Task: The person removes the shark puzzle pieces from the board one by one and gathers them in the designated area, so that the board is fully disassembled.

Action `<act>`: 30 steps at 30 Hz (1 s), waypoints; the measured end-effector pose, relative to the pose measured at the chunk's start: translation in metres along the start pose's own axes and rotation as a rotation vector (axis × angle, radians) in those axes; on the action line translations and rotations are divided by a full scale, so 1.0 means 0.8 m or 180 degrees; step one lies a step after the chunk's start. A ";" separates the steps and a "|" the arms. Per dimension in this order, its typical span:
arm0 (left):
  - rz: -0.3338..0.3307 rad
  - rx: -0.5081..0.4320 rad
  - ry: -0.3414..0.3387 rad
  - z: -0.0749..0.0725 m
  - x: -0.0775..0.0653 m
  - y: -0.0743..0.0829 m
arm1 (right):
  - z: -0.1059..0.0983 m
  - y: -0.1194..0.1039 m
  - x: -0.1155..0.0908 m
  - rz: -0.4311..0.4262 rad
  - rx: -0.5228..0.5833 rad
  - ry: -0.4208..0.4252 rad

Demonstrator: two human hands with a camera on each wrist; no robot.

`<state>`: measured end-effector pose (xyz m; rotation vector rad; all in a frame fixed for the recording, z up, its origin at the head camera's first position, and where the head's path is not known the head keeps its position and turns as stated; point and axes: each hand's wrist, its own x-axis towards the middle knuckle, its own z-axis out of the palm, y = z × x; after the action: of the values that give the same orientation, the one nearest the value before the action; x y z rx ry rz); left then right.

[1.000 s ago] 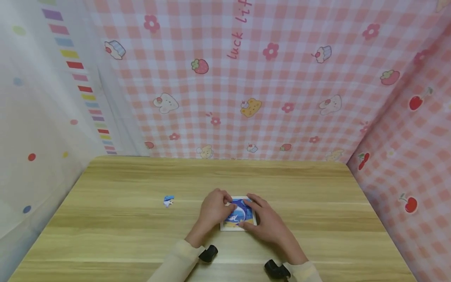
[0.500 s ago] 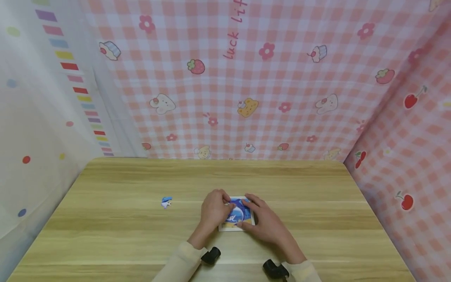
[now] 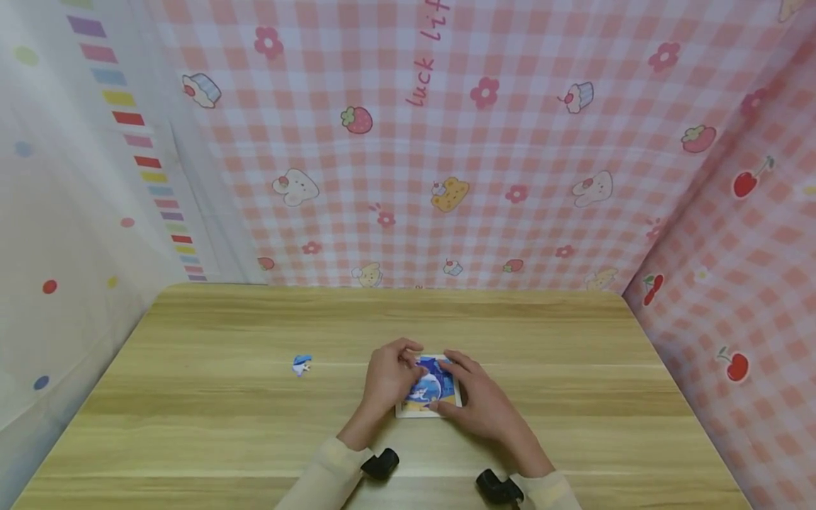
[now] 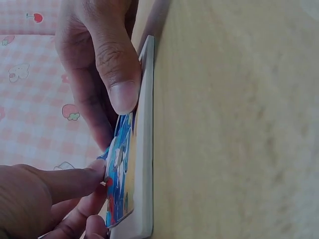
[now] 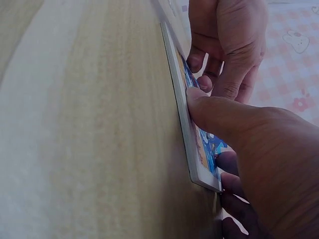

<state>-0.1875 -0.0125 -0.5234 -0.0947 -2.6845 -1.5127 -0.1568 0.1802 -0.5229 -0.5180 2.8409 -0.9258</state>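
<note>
A jigsaw puzzle [image 3: 428, 391] with a blue sea picture and sandy bottom lies in a white-bordered tray [image 3: 430, 415] on the table. My left hand [image 3: 387, 375] is at its left side, thumb and fingertips pinching a blue-and-white puzzle piece [image 4: 110, 162] close over the picture. From the right, my right hand [image 3: 487, 404] rests on the puzzle: the thumb [image 5: 199, 102] presses near the front border, and the spread fingers reach along the far and right side. One loose puzzle piece [image 3: 302, 365], blue and white, lies to the left of the tray.
The wooden table [image 3: 210, 425] extends to a pink checked cloth [image 3: 408, 156] at the back. A dotted white cloth [image 3: 76, 234] hangs on the left and a cherry-print cloth [image 3: 752, 297] on the right. Black cameras [image 3: 381, 465] sit at both sleeve cuffs.
My left fingers have risen slightly and shifted over the upper left of the puzzle. My right hand stays in place on it. The loose piece has not moved on the table.
</note>
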 end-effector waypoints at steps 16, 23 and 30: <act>0.0097 -0.0094 -0.0114 -0.003 0.001 -0.007 | 0.002 0.003 0.000 0.0015 0.0210 0.0059; 0.0191 0.0063 -0.0165 -0.005 0.001 -0.004 | 0.003 0.003 0.000 -0.0020 0.0237 0.0056; 0.0201 0.0127 -0.0189 -0.006 0.001 -0.004 | 0.000 0.000 0.000 -0.0243 0.0096 0.0006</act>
<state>-0.1882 -0.0186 -0.5235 -0.2237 -2.7279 -1.4608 -0.1572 0.1804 -0.5230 -0.6261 2.8221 -0.9808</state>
